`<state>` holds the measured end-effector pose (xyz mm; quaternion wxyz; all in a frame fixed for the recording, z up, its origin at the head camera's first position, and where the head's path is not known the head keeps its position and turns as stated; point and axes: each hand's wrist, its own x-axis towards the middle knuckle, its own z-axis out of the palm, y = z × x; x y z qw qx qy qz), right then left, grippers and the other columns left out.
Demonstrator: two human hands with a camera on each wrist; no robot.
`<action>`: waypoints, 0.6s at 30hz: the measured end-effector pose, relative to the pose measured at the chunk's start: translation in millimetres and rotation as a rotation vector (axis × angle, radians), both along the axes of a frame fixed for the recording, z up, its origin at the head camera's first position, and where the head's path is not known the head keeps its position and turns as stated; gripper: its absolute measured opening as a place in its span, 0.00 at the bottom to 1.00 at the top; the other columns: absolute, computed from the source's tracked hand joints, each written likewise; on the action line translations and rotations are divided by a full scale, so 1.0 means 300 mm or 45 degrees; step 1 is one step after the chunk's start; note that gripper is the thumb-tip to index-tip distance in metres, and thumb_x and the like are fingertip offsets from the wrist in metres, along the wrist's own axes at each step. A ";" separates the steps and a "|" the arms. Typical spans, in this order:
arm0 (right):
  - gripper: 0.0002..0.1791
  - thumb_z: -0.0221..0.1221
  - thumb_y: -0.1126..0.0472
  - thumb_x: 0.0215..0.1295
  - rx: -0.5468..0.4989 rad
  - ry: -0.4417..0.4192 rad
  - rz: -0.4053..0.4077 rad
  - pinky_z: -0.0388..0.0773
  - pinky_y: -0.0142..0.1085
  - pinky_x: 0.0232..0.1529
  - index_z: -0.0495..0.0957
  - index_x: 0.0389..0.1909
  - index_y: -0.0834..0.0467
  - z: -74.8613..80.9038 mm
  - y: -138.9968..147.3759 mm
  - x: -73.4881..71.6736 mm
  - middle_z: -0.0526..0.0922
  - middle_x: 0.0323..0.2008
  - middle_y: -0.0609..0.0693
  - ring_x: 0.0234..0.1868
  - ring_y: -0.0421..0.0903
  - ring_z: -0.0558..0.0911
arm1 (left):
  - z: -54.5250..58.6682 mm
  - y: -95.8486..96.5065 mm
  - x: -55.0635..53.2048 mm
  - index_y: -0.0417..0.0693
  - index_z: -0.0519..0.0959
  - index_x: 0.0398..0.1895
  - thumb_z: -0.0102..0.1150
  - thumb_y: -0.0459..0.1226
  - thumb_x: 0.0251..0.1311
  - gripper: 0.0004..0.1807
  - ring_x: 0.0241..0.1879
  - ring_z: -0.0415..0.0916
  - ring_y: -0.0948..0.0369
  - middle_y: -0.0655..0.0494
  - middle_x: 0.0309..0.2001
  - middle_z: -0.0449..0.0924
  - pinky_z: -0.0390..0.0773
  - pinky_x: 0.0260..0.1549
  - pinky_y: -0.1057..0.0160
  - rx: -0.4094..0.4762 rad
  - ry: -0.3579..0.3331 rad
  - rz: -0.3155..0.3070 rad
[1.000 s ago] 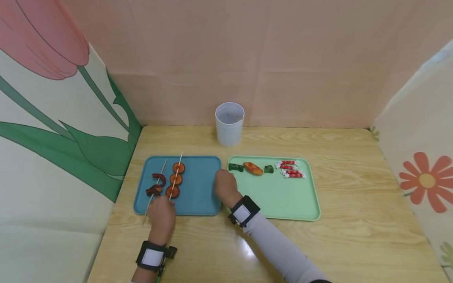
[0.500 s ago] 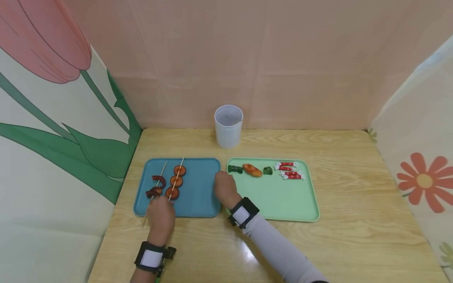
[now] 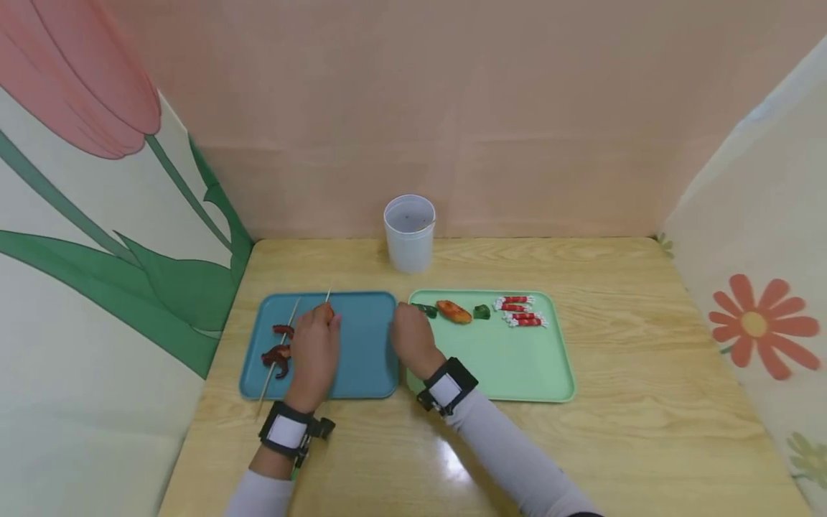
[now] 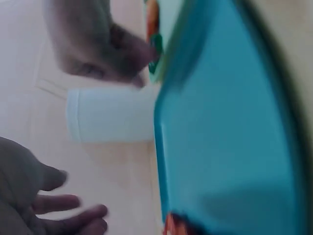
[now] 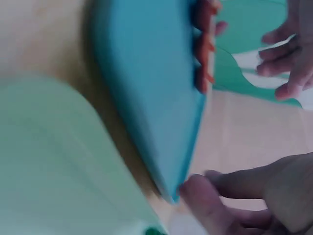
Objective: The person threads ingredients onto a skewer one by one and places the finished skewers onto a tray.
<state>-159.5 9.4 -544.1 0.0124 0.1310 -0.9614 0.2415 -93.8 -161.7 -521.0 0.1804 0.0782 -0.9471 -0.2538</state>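
Note:
My left hand is over the blue tray, its fingers spread and holding nothing in the right wrist view. Beneath it lies a skewer of round reddish-brown slices, mostly hidden by the hand in the head view. To its left, a second skewer carries dark red, curled octopus-like pieces. My right hand hovers where the blue tray meets the green tray. Its fingers are loosely curled with nothing between them, the fingertips close to the blue tray's corner in the right wrist view.
Along the green tray's back edge lie a dark green piece, an orange-brown chicken-wing-like piece, a smaller green piece and several red-and-white wrapped sticks. A white cup stands behind the trays, near the back wall.
My left hand has moved forward from the skewers' lower ends and now covers most of the round-slice skewer. The right hand stays nearly in place.

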 end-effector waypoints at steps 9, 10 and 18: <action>0.18 0.66 0.62 0.68 -0.577 0.173 -0.176 0.84 0.47 0.43 0.79 0.51 0.70 0.130 0.122 -0.236 0.85 0.38 0.61 0.39 0.55 0.86 | 0.012 0.067 -0.224 0.46 0.59 0.76 0.55 0.49 0.75 0.34 0.61 0.77 0.48 0.43 0.61 0.76 0.79 0.58 0.46 0.729 -0.027 -0.212; 0.18 0.67 0.62 0.68 -0.650 0.161 -0.191 0.84 0.47 0.45 0.79 0.52 0.70 0.143 0.132 -0.265 0.85 0.40 0.61 0.42 0.56 0.86 | 0.008 0.075 -0.249 0.45 0.59 0.76 0.57 0.48 0.73 0.35 0.63 0.74 0.47 0.42 0.63 0.74 0.77 0.61 0.46 0.773 -0.007 -0.222; 0.17 0.68 0.63 0.66 -0.844 0.238 -0.137 0.85 0.46 0.52 0.80 0.50 0.69 0.183 0.173 -0.433 0.85 0.47 0.63 0.48 0.58 0.86 | -0.043 0.159 -0.431 0.40 0.50 0.80 0.73 0.40 0.60 0.52 0.78 0.56 0.46 0.38 0.78 0.55 0.65 0.74 0.48 0.905 0.003 -0.200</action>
